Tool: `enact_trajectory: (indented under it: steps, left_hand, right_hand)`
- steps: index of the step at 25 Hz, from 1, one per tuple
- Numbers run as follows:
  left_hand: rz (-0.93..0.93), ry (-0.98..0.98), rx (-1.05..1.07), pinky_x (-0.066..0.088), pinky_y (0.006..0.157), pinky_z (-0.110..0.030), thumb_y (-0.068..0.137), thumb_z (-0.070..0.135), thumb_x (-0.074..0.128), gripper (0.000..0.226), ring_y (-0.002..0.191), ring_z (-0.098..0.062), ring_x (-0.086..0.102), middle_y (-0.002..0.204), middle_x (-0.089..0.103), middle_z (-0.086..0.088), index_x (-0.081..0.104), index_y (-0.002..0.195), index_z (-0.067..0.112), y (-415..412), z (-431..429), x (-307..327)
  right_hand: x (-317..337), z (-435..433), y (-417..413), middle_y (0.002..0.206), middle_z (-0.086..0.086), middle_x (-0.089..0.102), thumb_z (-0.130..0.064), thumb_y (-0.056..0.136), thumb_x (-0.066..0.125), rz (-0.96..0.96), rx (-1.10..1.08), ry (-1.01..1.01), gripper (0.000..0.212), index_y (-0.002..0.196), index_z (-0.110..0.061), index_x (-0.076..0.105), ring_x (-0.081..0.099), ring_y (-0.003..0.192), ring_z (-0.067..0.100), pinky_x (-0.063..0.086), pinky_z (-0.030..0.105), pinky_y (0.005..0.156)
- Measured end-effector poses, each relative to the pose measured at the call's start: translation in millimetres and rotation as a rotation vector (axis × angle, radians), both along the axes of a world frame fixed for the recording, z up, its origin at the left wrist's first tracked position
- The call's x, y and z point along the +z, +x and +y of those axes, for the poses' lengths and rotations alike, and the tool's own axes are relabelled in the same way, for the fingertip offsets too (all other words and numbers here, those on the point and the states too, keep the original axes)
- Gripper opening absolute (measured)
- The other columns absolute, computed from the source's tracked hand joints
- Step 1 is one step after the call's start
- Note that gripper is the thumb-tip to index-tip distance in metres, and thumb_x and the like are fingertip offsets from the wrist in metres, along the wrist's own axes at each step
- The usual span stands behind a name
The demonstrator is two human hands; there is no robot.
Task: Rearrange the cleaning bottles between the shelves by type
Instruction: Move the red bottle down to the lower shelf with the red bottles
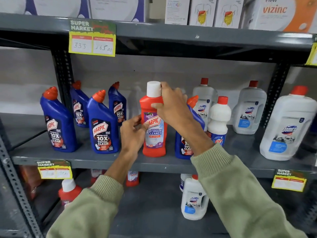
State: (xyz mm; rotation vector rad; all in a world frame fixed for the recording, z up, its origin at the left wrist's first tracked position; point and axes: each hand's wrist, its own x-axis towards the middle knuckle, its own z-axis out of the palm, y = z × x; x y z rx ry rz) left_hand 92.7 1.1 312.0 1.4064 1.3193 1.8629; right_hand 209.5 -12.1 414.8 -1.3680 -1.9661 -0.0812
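A grey metal shelving unit (171,40) with perforated uprights fills the view, with yellow "Super Market" price tags (92,38) clipped to the shelf edges. White medicine cartons (202,11) line the top shelf. On the middle shelf (85,158), large white Domex jugs (288,124) with red caps stand at the right, and blue Harpic toilet-cleaner bottles (103,124) with angled red nozzles at the left. The lower shelf (dimmer, partly hidden by sleeves) holds another Domex jug (193,200) and red bottles. Between the blue bottles stands the red Harpic bathroom cleaner bottle (154,127), upright on the middle shelf, with white cap and purple-and-white label. The right hand (173,107) grasps its shoulder just below the cap; the left hand (133,131) grips its label side.
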Motion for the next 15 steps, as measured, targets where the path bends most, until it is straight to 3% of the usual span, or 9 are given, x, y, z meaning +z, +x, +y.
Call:
enact_trajectory:
  steps: [3, 7, 11, 15]
  left_hand:
    - [-0.033, 0.075, -0.016, 0.062, 0.081, -0.027, 0.088, 0.006, 0.067, 0.031, 0.09, -0.006, 0.075, 0.103, 0.077, 0.003, 0.069, 0.119, 0.01, -14, -38, -5]
    - [-0.078, 0.137, -0.077, 0.057, 0.076, -0.017, 0.087, -0.003, 0.064, 0.029, 0.086, -0.001, 0.073, 0.096, 0.076, 0.019, 0.07, 0.113, 0.007, -25, -100, -27]
    - [-0.011, 0.05, -0.065, 0.055, 0.073, -0.019, 0.083, 0.001, 0.07, 0.025, 0.078, 0.003, 0.064, 0.085, 0.077, 0.016, 0.074, 0.104, 0.013, -41, -135, -98]
    - [0.048, -0.087, -0.077, 0.055, 0.077, -0.017, 0.08, -0.003, 0.071, 0.032, 0.085, 0.002, 0.066, 0.094, 0.078, 0.014, 0.072, 0.111, 0.003, -59, -128, -174]
  right_hand:
    - [-20, -25, 0, 0.131, 0.007, 0.064, -0.029, 0.087, 0.071, 0.204, 0.232, 0.028, 0.058, 0.137, -0.016, 0.045, 0.057, 0.125, 0.028, 0.048, 0.049, 0.105]
    - [-62, -80, 2, 0.13, -0.005, 0.065, -0.025, 0.085, 0.074, 0.366, 0.463, -0.058, 0.076, 0.148, -0.03, 0.032, 0.066, 0.114, 0.011, 0.055, 0.027, 0.096]
    - [-133, -105, -4, 0.123, -0.008, 0.069, -0.021, 0.079, 0.078, 0.466, 0.46, -0.217, 0.071, 0.14, -0.031, 0.043, 0.068, 0.107, 0.007, 0.055, 0.026, 0.095]
    - [-214, -97, -15, 0.113, -0.005, 0.072, -0.012, 0.076, 0.079, 0.49, 0.369, -0.348, 0.059, 0.13, -0.021, 0.056, 0.065, 0.093, -0.002, 0.049, 0.011, 0.085]
